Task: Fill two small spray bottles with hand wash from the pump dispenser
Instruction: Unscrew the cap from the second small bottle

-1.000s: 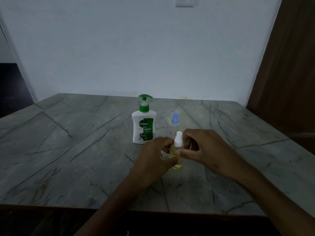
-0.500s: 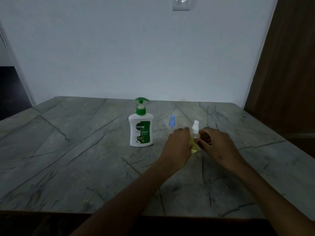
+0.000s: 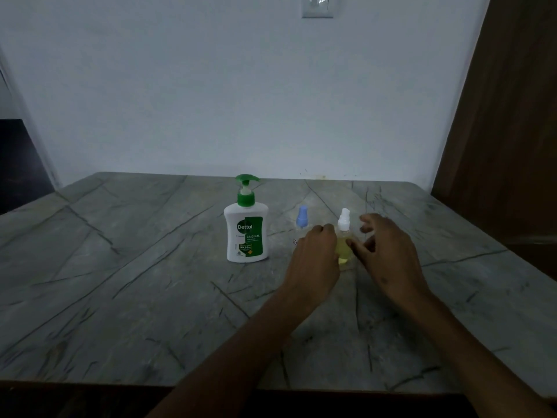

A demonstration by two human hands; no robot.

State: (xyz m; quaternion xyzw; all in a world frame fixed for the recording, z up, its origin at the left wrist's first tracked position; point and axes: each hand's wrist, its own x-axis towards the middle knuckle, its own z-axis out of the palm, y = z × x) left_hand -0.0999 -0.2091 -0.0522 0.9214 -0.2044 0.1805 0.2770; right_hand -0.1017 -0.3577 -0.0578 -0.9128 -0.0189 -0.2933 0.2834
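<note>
The white Dettol pump dispenser [image 3: 246,233] with its green pump stands mid-table. Right of it is a small spray bottle with a blue cap [image 3: 302,218], its lower body hidden behind my left hand [image 3: 315,254]. A second spray bottle with a white cap [image 3: 343,236], holding yellowish liquid, stands upright on the table between my hands. My left hand lies against its left side with loosely curled fingers and no finger round it. My right hand [image 3: 388,251] is just right of it, fingers spread and relaxed, the thumb close to the bottle.
The grey veined stone table [image 3: 120,267] meets a white wall at the back. A brown wooden door [image 3: 506,146] stands at the right. The table's front edge runs along the bottom of the view.
Both hands carried the white-capped bottle away from me and set it down right of the blue-capped one. The right fingers have since spread off it.
</note>
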